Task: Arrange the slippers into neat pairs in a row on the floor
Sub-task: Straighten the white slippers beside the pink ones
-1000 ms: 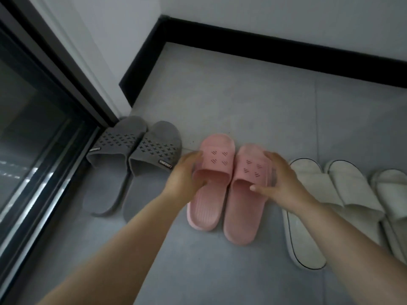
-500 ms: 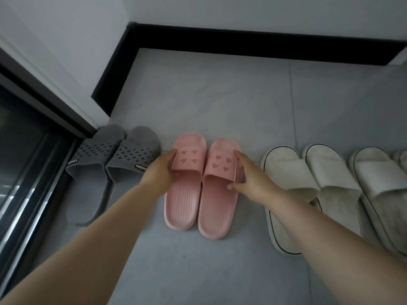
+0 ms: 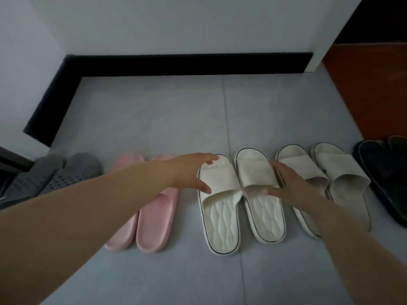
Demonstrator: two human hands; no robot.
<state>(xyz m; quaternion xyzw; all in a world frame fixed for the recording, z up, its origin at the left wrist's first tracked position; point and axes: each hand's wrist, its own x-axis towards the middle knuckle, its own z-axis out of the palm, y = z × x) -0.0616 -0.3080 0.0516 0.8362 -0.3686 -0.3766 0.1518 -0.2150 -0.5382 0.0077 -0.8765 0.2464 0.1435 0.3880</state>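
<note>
Floor: plain grey tiles (image 3: 154, 119), with a black skirting board (image 3: 176, 64) along the white wall at the back and a patch of orange-red flooring (image 3: 365, 89) off to the far right.
Row: toes all point at the wall. Left to right it's the grey pair (image 3: 66, 175), pink pair (image 3: 154, 225), two white pairs, then dark footwear (image 3: 385, 179) cut off by the frame edge, too dim to make out.
Slippers in hand: left white slipper (image 3: 220, 219) and right white slipper (image 3: 264, 212) lie side by side mid-row, straps touching in the middle. The left one's heel sits a bit nearer the camera.
Left hand (image 3: 187, 170): clamped on the left white slipper's outer side, fingers curled over the toe, thumb on the strap edge.
Right hand (image 3: 288, 183): gripping the right white slipper, thumb on the strap, fingers tucked down between it and the second white pair (image 3: 326, 170).
In the way: the left forearm cuts across the pink pair's straps and some of the grey pair. The right forearm hides part of the second white pair's nearer slipper.
</note>
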